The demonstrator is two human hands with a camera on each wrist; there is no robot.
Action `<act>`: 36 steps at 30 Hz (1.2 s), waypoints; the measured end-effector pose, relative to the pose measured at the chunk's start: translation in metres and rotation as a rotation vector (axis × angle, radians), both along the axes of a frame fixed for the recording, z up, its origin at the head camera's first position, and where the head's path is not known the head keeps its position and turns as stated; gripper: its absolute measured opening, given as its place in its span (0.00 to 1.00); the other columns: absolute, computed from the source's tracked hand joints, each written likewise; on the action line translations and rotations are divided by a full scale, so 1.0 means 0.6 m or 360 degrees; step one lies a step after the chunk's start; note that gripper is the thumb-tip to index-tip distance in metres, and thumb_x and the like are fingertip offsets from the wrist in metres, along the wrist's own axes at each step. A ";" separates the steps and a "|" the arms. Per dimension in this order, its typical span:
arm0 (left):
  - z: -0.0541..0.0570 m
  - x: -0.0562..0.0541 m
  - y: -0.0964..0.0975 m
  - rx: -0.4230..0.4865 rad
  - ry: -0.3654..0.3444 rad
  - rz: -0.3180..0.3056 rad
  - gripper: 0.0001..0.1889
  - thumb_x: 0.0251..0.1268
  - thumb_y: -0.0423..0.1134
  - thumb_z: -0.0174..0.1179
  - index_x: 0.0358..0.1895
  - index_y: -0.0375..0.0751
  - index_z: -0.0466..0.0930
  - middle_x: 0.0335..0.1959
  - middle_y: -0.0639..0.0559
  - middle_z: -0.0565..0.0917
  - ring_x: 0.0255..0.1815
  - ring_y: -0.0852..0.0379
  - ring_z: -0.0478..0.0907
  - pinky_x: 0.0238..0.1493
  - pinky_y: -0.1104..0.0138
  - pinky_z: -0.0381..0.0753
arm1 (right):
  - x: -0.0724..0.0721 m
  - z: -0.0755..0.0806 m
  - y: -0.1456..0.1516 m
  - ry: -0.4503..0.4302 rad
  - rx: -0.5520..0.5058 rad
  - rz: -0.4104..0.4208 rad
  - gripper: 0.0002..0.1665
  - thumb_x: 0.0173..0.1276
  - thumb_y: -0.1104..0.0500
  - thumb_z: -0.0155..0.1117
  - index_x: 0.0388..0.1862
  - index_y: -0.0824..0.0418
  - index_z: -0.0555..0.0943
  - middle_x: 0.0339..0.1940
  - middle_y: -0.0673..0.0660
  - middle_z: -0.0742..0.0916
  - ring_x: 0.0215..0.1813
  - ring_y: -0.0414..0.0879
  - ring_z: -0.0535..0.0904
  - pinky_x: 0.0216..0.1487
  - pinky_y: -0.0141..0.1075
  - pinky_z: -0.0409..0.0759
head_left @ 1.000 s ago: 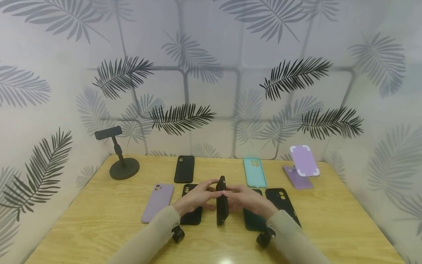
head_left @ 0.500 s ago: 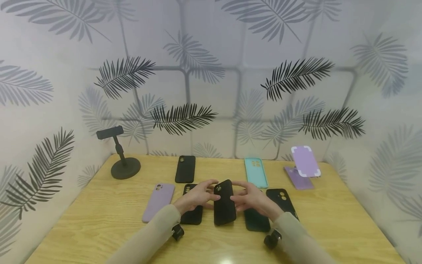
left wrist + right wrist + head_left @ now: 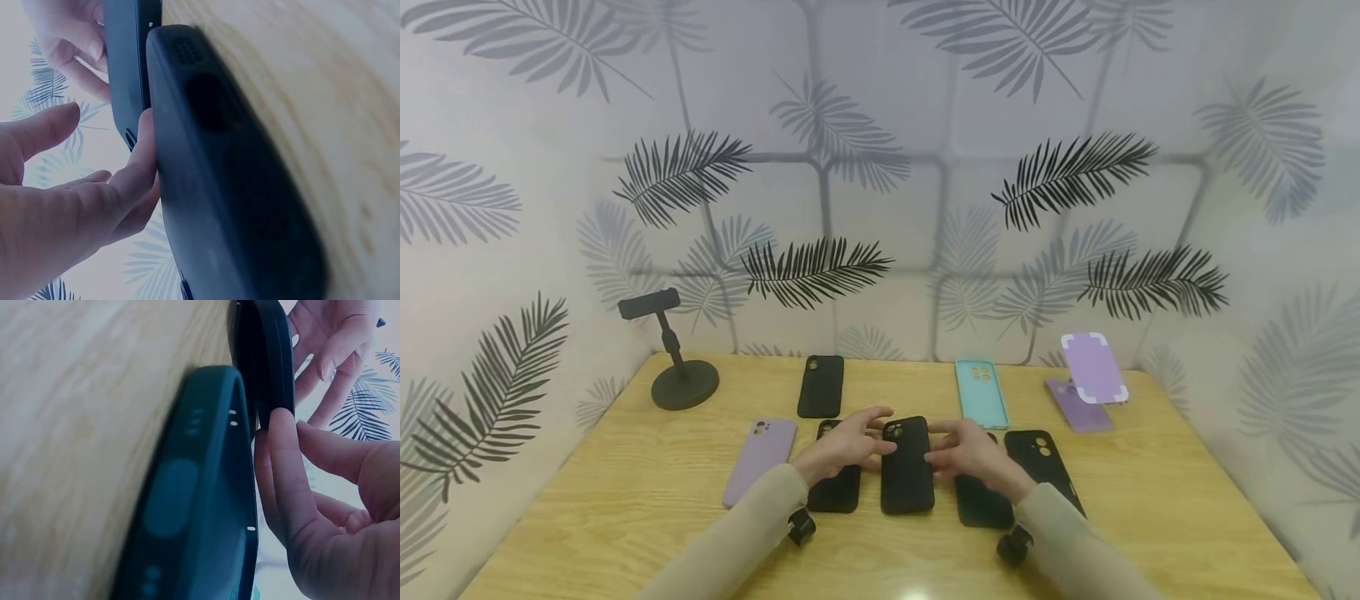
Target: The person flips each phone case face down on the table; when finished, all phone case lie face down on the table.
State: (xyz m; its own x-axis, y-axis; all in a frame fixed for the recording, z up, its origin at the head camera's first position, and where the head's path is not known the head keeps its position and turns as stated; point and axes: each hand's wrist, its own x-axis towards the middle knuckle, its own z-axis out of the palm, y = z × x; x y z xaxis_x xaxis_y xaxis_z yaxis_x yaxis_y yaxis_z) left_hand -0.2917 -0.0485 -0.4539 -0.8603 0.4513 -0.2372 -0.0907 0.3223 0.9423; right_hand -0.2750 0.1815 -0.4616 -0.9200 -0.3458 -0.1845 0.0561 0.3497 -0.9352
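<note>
A black phone case (image 3: 908, 475) lies flat on the table between both hands, its camera cutouts at the far end. My left hand (image 3: 846, 446) has its fingertips at the case's left edge; in the left wrist view its thumb (image 3: 59, 122) stands off the face. My right hand (image 3: 973, 454) pinches the right edge lightly, thumb at the rim and fingers against the side. Under the left hand is another black case (image 3: 212, 187), partly hidden in the head view. A dark teal case (image 3: 169, 494) lies beneath the right hand.
A lilac case (image 3: 760, 462) is at the left, a black case (image 3: 821, 387) and a turquoise case (image 3: 982, 394) at the back, and another black case (image 3: 1045, 471) at the right. A black stand (image 3: 683, 385) and a purple stand (image 3: 1093, 368) stand near the wall.
The black phone case has turned from edge-on between the hands to face up, and come down onto the table slightly to the left. Both hands have lowered with it; the left thumb stands off it.
</note>
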 end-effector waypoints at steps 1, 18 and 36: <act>0.001 0.000 0.000 -0.0006 0.0000 -0.0003 0.34 0.68 0.32 0.61 0.75 0.41 0.58 0.73 0.31 0.60 0.62 0.37 0.74 0.50 0.53 0.85 | 0.001 0.001 0.000 0.0001 0.0008 0.0007 0.34 0.66 0.69 0.65 0.69 0.77 0.65 0.55 0.77 0.81 0.46 0.55 0.87 0.39 0.42 0.88; 0.008 0.007 0.008 -0.0117 0.0120 0.0037 0.31 0.69 0.36 0.60 0.73 0.42 0.61 0.71 0.33 0.62 0.68 0.37 0.67 0.58 0.50 0.79 | 0.006 0.014 0.036 -0.0027 -0.0027 0.0144 0.30 0.69 0.66 0.62 0.65 0.81 0.67 0.58 0.77 0.80 0.52 0.60 0.85 0.48 0.46 0.86; 0.004 0.028 0.066 0.0144 0.0184 -0.0123 0.23 0.72 0.33 0.56 0.67 0.33 0.68 0.54 0.33 0.80 0.50 0.42 0.81 0.48 0.57 0.85 | 0.018 0.000 0.146 0.0249 0.0144 -0.0083 0.24 0.66 0.73 0.61 0.59 0.82 0.71 0.48 0.76 0.82 0.45 0.56 0.84 0.42 0.43 0.87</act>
State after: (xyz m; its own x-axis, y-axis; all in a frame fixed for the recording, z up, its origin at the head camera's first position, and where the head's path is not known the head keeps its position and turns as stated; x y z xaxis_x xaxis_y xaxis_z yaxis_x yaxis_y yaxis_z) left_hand -0.2747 -0.0088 -0.4514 -0.8413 0.5323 -0.0939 0.0421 0.2376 0.9704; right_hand -0.2639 0.2693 -0.4617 -0.9561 -0.2856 -0.0658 -0.0675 0.4329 -0.8989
